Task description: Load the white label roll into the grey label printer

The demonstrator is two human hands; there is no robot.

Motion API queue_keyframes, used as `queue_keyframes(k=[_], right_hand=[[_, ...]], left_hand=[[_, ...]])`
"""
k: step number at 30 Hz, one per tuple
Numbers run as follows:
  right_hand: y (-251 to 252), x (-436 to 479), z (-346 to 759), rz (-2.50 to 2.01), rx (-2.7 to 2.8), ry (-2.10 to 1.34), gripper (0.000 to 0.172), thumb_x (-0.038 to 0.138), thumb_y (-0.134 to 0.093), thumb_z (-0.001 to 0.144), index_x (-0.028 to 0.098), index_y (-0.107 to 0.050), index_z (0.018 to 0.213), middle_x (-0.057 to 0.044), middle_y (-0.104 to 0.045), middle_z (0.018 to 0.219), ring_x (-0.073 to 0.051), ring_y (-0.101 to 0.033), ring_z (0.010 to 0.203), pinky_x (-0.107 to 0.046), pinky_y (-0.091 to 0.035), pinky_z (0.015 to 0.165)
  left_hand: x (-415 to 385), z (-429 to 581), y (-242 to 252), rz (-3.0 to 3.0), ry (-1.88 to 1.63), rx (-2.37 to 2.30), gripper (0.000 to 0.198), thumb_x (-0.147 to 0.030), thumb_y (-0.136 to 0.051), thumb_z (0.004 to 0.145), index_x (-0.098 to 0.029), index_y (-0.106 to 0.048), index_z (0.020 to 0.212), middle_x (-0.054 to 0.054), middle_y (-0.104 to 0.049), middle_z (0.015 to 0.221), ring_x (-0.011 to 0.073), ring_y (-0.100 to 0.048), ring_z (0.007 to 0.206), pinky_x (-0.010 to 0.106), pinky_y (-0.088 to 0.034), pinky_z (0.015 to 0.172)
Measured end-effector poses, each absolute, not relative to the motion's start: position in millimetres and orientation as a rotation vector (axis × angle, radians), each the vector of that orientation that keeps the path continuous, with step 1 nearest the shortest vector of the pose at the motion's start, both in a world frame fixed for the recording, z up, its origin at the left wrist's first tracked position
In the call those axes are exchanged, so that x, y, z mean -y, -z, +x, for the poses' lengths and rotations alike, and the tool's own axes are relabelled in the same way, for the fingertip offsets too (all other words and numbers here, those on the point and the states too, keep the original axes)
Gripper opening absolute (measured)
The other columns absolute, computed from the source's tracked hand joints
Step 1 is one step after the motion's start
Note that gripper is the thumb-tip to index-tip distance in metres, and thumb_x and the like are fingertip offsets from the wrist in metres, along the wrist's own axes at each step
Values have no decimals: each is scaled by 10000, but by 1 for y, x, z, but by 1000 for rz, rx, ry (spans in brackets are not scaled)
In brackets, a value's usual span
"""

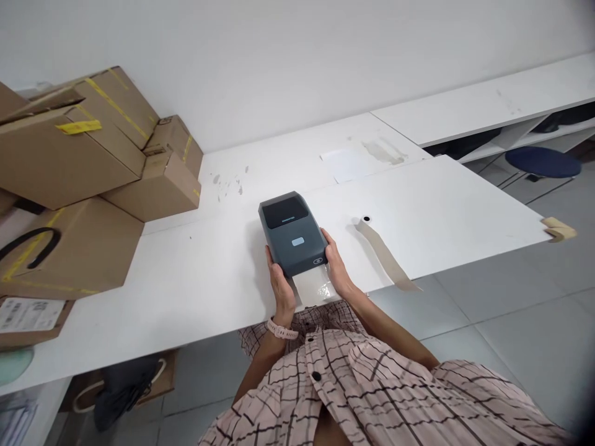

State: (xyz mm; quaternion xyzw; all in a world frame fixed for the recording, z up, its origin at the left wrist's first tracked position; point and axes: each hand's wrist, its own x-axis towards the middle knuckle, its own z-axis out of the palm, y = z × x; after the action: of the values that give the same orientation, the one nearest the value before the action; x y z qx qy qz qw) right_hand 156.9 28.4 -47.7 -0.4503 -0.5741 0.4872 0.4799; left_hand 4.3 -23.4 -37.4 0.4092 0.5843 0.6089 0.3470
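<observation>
A dark grey-blue label printer [292,234] with a black window sits between my hands at the table's front edge. My left hand [281,286] is pressed against its lower left side, and my right hand [336,265] wraps its lower right side. Below the printer's front lies a pale, glossy sheet [316,287], partly between my wrists. To the right, a small roll [367,218] stands with its brownish strip [389,255] trailing over the table edge.
Cardboard boxes [60,152] are piled at the left of the white table [223,272]. A white sheet [344,165] lies towards the back. The near right table corner has a tan guard [559,229]; a blue stool [543,161] stands beyond.
</observation>
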Motion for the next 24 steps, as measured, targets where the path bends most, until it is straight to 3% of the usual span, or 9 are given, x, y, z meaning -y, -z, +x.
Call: queue_keyframes(k=[6,9,13,17,22,24], right_hand=[[49,-28,158,-1168,1552,-1027,743,730,-272,1028,311,-292,1641,-92,-284,1734,-289,-208,1625,-619,-191,1303],[49,-29,162,-1189,1629,-925,725,728,-241,1031,333,-298,1637,-84,-281,1737,-299,-138,1641,-667,-157,1293],[45,-33,165,-1167,1689,-843,677,698,-199,1048,374,-292,1635,-68,-304,1729,-309,-159,1637,-696,-216,1264],[19,-58,163,-1082,1784,-729,698,682,-108,1053,368,-174,1673,-65,-261,1744,-304,-190,1630,-658,-279,1256],[-38,-128,138,-1007,1852,-530,704,653,-163,1067,332,-81,1688,-96,-313,1720,-332,-285,1594,-623,-291,1255],[-57,-159,124,-1001,1860,-512,723,651,-198,1068,306,-69,1690,-105,-365,1693,-334,-342,1567,-593,-311,1249]], left_hand=[[22,5,40,1133,-1545,-1695,740,-662,-189,1038,-287,-232,1674,14,-135,1783,200,0,1654,430,-125,1344],[22,5,40,1148,-1546,-1708,759,-679,-182,1028,-282,-237,1673,20,-121,1786,209,20,1654,441,-168,1337],[22,5,33,1155,-1559,-1712,770,-707,-190,1012,-296,-290,1655,13,-109,1787,242,38,1654,466,-279,1308],[5,-10,4,1228,-1648,-1624,734,-698,-216,1018,-306,-381,1615,22,-219,1764,260,-147,1643,456,-324,1292],[-39,-45,-24,1266,-1630,-1664,589,-558,-527,990,-295,-506,1517,74,-479,1629,272,-437,1510,439,-388,1232],[-49,-55,-22,1251,-1533,-1798,576,-485,-599,952,-262,-541,1479,120,-554,1539,280,-547,1385,429,-471,1132]])
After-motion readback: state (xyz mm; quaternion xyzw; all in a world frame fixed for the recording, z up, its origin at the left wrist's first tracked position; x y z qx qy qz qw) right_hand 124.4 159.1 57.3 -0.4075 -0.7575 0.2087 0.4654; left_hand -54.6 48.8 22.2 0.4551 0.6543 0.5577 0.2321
